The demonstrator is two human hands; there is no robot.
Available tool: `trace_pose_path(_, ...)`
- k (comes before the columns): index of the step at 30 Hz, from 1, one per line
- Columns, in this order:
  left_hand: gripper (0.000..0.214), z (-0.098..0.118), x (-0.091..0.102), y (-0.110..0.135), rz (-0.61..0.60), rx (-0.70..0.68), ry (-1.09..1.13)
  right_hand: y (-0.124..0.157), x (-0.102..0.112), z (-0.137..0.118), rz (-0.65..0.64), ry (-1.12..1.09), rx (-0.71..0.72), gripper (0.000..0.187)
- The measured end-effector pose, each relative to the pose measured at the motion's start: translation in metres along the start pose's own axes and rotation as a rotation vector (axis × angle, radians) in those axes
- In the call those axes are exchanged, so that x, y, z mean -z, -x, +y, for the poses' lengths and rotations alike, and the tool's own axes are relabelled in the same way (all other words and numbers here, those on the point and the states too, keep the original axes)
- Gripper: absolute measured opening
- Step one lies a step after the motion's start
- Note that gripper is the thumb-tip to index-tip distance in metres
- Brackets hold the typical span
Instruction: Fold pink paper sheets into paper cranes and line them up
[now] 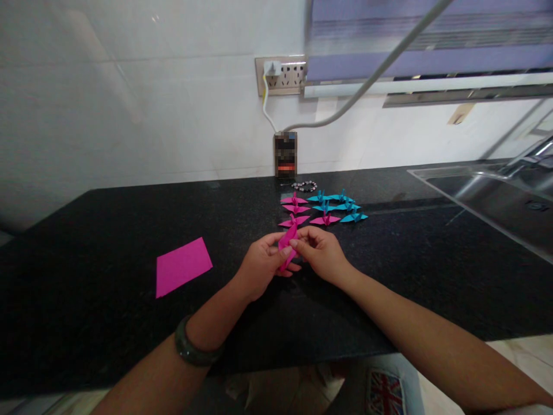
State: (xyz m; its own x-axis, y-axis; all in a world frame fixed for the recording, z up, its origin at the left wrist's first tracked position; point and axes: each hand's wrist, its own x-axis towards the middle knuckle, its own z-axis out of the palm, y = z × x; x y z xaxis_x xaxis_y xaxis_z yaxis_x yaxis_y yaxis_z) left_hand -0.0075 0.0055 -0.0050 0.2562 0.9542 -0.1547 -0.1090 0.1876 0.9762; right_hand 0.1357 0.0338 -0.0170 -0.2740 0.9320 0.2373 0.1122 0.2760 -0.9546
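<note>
Between my two hands is a folded piece of pink paper (287, 244), held above the dark counter. My left hand (261, 264) grips its left side, thumb on the front and fingers behind. On the other side my right hand (322, 252) pinches its edge with thumb and forefinger. Just beyond my hands stand several pink paper cranes (325, 219) and several blue paper cranes (354, 217), set in loose rows. A stack of square pink paper (184, 267) lies flat to the left of my left hand.
The black countertop (108, 242) runs to a tiled wall. A beaded bracelet (305, 186) lies behind the cranes. A phone-like device (286, 154) leans on the wall below a socket panel (280, 75). At right is a metal sink (496, 202); a grey cable (371, 80) crosses above.
</note>
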Motion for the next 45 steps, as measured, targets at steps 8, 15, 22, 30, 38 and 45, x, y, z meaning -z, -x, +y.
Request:
trace_pose_path(8,0.038,-0.003,0.000,0.001,-0.034,-0.006,-0.053,0.001,0.002,0.001,-0.036,0.029,0.024,0.012)
trace_pose_path(15,0.038,0.001,-0.002,0.002,-0.037,-0.002,-0.112,0.001,0.001,-0.005,-0.019,-0.045,-0.016,0.010)
trace_pose_path(22,0.052,0.001,-0.004,0.002,-0.005,-0.062,-0.148,-0.001,0.003,-0.009,0.047,-0.060,-0.032,0.012)
trace_pose_path(30,0.052,-0.001,-0.007,0.004,-0.017,-0.174,-0.218,-0.002,0.003,-0.005,0.092,-0.052,-0.014,0.017)
trace_pose_path(38,0.044,-0.005,-0.008,0.005,0.027,-0.205,-0.260,-0.004,0.006,-0.003,0.101,-0.095,-0.052,0.022)
trace_pose_path(45,0.043,-0.007,-0.006,0.004,0.012,-0.219,-0.312,-0.004,0.004,-0.003,0.046,-0.342,-0.119,0.026)
